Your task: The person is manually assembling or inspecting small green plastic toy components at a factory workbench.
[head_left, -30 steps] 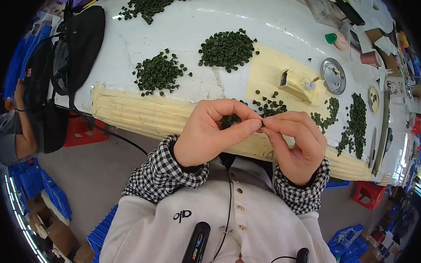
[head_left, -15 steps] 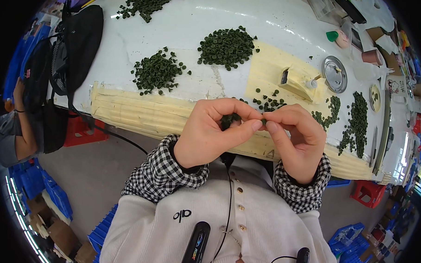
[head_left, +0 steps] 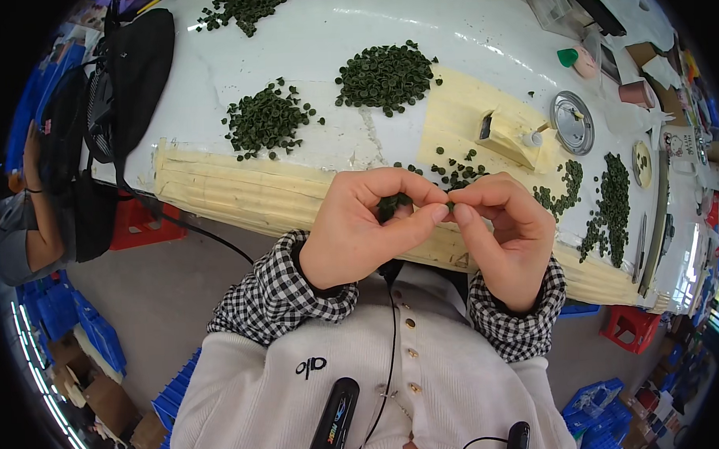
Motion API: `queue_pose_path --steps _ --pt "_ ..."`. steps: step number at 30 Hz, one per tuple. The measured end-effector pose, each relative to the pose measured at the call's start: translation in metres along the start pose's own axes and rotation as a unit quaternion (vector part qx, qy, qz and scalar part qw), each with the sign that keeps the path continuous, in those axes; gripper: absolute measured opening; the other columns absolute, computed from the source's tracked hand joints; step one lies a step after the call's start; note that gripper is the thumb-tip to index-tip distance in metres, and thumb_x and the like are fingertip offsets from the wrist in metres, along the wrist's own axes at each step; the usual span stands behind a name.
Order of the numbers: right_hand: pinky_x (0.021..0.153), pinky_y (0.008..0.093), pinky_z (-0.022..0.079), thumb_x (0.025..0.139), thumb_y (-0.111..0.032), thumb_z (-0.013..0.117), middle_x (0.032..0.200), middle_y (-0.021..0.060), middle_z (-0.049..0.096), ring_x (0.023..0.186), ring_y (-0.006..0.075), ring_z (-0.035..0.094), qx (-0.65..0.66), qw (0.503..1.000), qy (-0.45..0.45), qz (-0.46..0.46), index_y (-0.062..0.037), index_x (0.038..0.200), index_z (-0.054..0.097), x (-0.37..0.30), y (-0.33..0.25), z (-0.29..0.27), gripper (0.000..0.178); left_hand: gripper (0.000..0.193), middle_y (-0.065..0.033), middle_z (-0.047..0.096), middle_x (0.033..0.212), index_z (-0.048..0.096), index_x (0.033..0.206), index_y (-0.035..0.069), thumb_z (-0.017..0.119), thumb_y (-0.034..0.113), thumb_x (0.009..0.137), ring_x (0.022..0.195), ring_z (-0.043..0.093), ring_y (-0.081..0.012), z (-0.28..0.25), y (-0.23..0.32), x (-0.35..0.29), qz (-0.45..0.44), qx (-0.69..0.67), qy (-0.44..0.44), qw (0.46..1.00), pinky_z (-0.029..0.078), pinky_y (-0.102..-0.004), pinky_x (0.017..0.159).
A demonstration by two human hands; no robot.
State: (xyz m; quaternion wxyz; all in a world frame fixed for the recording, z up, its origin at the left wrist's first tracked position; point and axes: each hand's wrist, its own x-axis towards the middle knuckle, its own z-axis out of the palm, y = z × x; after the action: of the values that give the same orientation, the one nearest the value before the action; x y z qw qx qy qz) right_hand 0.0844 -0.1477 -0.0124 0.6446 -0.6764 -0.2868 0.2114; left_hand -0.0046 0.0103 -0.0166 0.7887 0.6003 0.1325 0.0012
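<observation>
My left hand (head_left: 375, 220) and my right hand (head_left: 506, 231) meet fingertip to fingertip over the table's near edge. Both pinch one small dark green piece (head_left: 451, 207) between thumb and forefinger; most of it is hidden by the fingers. More dark green pieces (head_left: 392, 205) show within the curl of my left hand, though I cannot tell whether they are held or lie behind it. Just beyond my hands are loose green cup-shaped pieces (head_left: 459, 175). Farther off lie a round heap of them (head_left: 386, 77) and a second heap (head_left: 265, 121) to its left.
A cream-taped block (head_left: 515, 140) stands beside a round metal lid (head_left: 572, 122). Small flat green pieces (head_left: 612, 208) and tweezers (head_left: 640, 242) lie at the right. A black bag (head_left: 137, 82) hangs at the left edge, near another person's arm (head_left: 42, 212). Red stools (head_left: 142, 224) stand below.
Almost nothing differs. Both hands keep the same pinch on the small green piece, with only a very slight shift of the fingers and the view.
</observation>
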Motion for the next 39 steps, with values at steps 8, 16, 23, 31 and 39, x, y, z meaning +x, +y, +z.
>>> queue_pose_path --steps 8,16,23,31,39 --pt "0.069 0.0222 0.049 0.079 0.005 0.061 0.086 0.0089 0.062 0.077 0.0129 0.063 0.0 1.0 0.001 -0.007 0.0039 0.09 0.063 -0.002 0.002 0.002 0.012 0.007 -0.0005 0.063 0.081 0.063 0.088 -0.002 0.062 0.002 0.083 0.068 0.046 -0.0008 0.001 0.002 -0.001 -0.004 0.015 0.002 1.0 0.039 -0.0151 0.059" --pt "0.07 0.0218 0.047 0.08 0.003 0.064 0.086 0.0083 0.063 0.074 0.0113 0.059 -0.149 0.973 0.175 -0.007 0.0045 0.094 0.062 -0.016 -0.012 -0.038 0.014 0.007 0.0066 0.045 0.062 0.064 0.087 -0.003 0.063 0.002 0.082 0.057 0.035 0.0003 0.004 0.002 0.01 0.023 0.15 0.019 0.988 0.029 -0.0173 0.05" --pt "0.064 0.0281 0.041 0.073 0.0 0.068 0.075 0.0067 0.059 0.07 0.0193 0.052 -0.454 0.876 0.141 -0.086 -0.0008 0.078 0.062 -0.021 -0.003 -0.079 0.008 0.011 0.0063 0.042 0.061 0.062 0.089 -0.002 0.061 0.008 0.086 0.054 0.032 0.0 0.008 0.003 0.019 0.063 0.19 0.065 0.978 0.026 -0.0173 0.048" --pt "0.066 0.0318 0.038 0.072 -0.001 0.067 0.071 0.0064 0.052 0.072 0.0221 0.046 -0.507 0.856 0.081 -0.06 -0.0003 0.075 0.059 -0.007 -0.001 -0.064 0.009 0.027 -0.0136 0.056 0.101 0.047 0.117 -0.008 0.038 0.002 0.093 0.075 0.045 -0.0115 -0.009 0.003 0.015 -0.045 -0.397 0.021 0.916 0.04 -0.022 0.062" --pt "0.066 0.0332 0.038 0.076 -0.001 0.064 0.074 0.0084 0.052 0.072 0.0242 0.047 -0.513 0.854 0.027 -0.077 -0.0002 0.078 0.056 -0.008 -0.004 -0.057 0.008 0.027 -0.0101 0.059 0.086 0.05 0.113 -0.004 0.039 0.015 0.098 0.062 0.042 -0.0092 -0.012 0.006 0.012 -0.088 -0.414 0.042 0.905 0.034 -0.0205 0.053"
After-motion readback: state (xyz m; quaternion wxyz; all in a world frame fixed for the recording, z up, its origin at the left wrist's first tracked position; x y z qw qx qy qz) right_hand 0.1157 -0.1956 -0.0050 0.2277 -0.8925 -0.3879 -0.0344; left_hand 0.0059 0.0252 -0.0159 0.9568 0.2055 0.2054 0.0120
